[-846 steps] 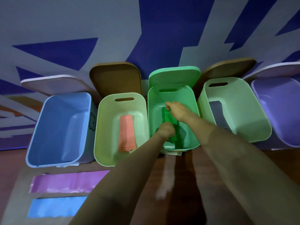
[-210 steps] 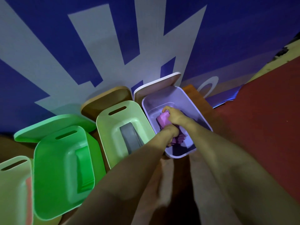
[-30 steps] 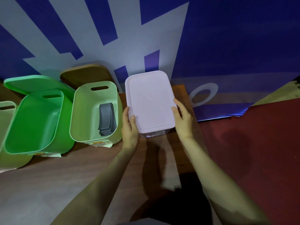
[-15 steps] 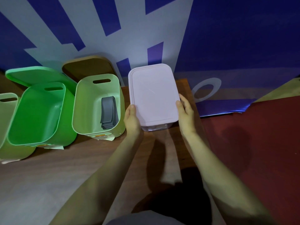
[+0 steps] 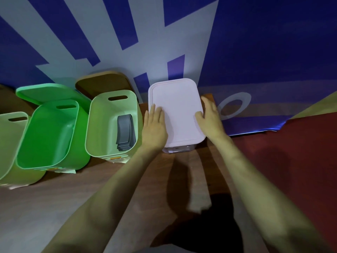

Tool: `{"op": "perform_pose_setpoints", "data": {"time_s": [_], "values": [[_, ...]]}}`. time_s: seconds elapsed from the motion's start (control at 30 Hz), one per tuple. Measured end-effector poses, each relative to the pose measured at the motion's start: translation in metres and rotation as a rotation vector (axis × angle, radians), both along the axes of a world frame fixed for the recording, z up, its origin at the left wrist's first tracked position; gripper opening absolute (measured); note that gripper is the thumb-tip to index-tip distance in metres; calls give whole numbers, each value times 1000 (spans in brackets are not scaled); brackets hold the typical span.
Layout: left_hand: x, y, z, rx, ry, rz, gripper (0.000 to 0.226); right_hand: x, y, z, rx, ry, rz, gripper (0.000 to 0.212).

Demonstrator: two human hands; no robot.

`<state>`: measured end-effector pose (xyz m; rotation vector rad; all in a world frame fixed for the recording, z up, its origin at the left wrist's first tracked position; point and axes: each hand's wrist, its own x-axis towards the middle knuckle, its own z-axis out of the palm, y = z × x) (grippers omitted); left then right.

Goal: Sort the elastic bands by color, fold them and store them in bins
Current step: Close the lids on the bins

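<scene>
Two hands on one lid. Left hand [image 5: 155,125] lies flat on the left part of the pale lilac lid [image 5: 176,110], fingers straight and close together, palm over the lid's left edge, holding nothing. Right hand [image 5: 209,119] is at the lid's right edge, fingers stretched out and loose, thumb side on the lid top, nothing pinched. The lid sits on the lilac bin [image 5: 177,148]; only a strip of the bin's near wall shows under it and the contents are hidden.

Just left of it stands a pale green bin [image 5: 102,128], open, handle slot at the far end. Grey elastic bands [image 5: 125,130] lie folded in a stack inside, along its right wall. A brown lid [image 5: 104,84] leans on the wall behind this bin.

Next left is a bright green bin [image 5: 47,136], open, with its green lid [image 5: 51,92] propped behind it. A second pale green bin [image 5: 9,143] is cut off by the left edge of the view.

All bins stand on a wooden floor [image 5: 54,198] against a blue-and-white banner [image 5: 255,52]. The banner shows big pale strokes and a white ring [image 5: 234,105], no readable word. A red mat [image 5: 291,152] lies to the right.

A small sticker [image 5: 114,158] with an orange strip sits at the foot of the pale green bin; its print is too small to read.
</scene>
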<state>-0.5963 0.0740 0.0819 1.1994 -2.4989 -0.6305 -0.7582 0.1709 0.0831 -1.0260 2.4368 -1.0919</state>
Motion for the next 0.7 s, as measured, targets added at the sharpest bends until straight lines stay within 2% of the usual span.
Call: {"op": "perform_pose_setpoints", "data": {"time_s": [0.07,0.13,0.23,0.47,0.6,0.7], "values": [[-2,-5,3,-113,-102,-51,47,-5,-19,6,169,279,136,55],[-6,-6,4,-165,-126,-48,35,-10,-38,9,304,362,207,55],[-9,-5,-9,-239,-126,-46,39,-15,-59,8,373,378,221,55],[-13,-12,-29,-310,-278,-107,63,-18,-66,-10,468,396,228,78],[-15,-13,-27,-301,-324,-122,66,-19,-67,-9,471,368,234,79],[-14,-13,-15,-215,-366,-148,73,-15,-66,-2,461,380,212,73]]}}
